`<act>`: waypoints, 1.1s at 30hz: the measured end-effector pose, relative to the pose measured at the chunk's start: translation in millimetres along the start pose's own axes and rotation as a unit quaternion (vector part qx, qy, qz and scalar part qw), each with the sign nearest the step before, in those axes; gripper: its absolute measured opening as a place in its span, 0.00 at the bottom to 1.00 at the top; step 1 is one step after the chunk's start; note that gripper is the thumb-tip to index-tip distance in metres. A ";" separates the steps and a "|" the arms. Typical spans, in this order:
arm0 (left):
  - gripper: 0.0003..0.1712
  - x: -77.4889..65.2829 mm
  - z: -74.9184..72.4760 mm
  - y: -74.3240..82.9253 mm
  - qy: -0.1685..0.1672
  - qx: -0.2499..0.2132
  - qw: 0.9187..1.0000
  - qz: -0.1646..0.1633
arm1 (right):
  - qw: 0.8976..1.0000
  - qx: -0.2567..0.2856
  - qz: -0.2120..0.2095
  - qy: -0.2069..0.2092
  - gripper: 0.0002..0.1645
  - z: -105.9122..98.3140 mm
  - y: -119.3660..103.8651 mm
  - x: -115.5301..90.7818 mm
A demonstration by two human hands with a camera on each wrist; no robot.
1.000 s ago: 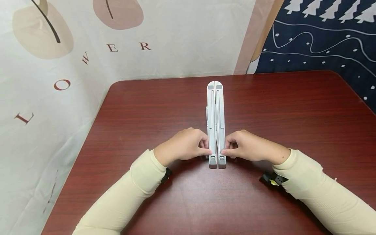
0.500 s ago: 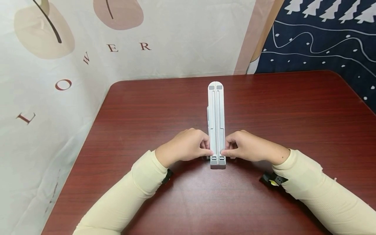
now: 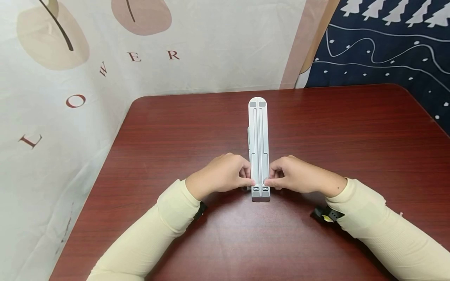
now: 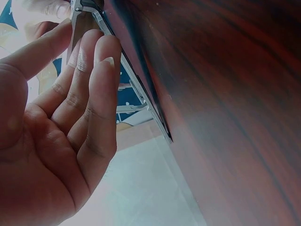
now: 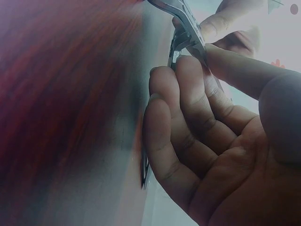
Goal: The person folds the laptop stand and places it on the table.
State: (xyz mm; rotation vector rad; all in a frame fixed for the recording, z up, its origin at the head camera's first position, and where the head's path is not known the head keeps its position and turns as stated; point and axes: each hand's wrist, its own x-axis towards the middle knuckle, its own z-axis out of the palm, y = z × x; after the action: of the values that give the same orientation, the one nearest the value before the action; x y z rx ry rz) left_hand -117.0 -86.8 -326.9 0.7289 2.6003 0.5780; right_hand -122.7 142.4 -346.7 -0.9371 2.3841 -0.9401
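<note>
Stand (image 3: 259,128) lies lengthwise on the table (image 3: 175,132), just right of the middle of the head view, its rounded end away from the person and its squared end near. Its two bars run side by side, their inner edges meeting along the length. The left hand (image 3: 225,173) and right hand (image 3: 296,174) pinch the near end from opposite sides, each with its thumb on top and its other fingers bent at the side. In the left wrist view those fingers (image 4: 103,75) curl below the thumb; the right wrist view shows the same mirrored hold. How hard either hand squeezes, I cannot tell.

Matching grips suggest an even inward push, so that neither bar twists or slides against the other. Working at the near end also seems to spare the arms a long reach and to leave the hinged struts (image 4: 131,108) beneath free of the fingers.

One second ago a thin gap split the bars, widest toward the hands; now it is gone. The left hand, with its bar, sits slightly farther right than then, while the right hand has hardly moved. Against the half-second-old frame, almost nothing differs.
</note>
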 end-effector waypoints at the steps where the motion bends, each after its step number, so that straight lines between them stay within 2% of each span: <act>1: 0.13 -0.4 -0.4 0.1 -0.001 -0.001 1.000 0.000 | 1.000 0.000 0.000 0.000 0.14 -0.3 -0.4 0.1; 18: 0.13 -3.4 -6.3 -0.9 0.004 0.008 1.000 0.011 | 1.000 -0.014 -0.009 0.004 0.15 -3.6 -4.6 2.7; 25: 0.13 -4.2 -2.9 -2.1 -0.004 0.011 1.000 0.007 | 1.000 -0.019 -0.015 -0.001 0.14 -3.6 0.2 2.9; 28: 0.13 -3.2 -1.2 -1.7 -0.005 0.011 1.000 0.007 | 0.999 -0.016 0.008 0.028 0.15 -8.2 2.1 2.0; 33: 0.13 -2.7 -0.7 -1.1 -0.007 0.005 1.000 0.004 | 0.992 -0.023 0.047 0.118 0.13 -24.7 1.9 3.8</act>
State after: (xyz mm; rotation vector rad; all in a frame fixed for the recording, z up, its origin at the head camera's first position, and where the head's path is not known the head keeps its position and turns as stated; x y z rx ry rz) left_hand -115.6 -89.4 -326.2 0.7442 2.5908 0.5605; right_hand -140.5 151.6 -331.5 -0.7587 2.6313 -1.0119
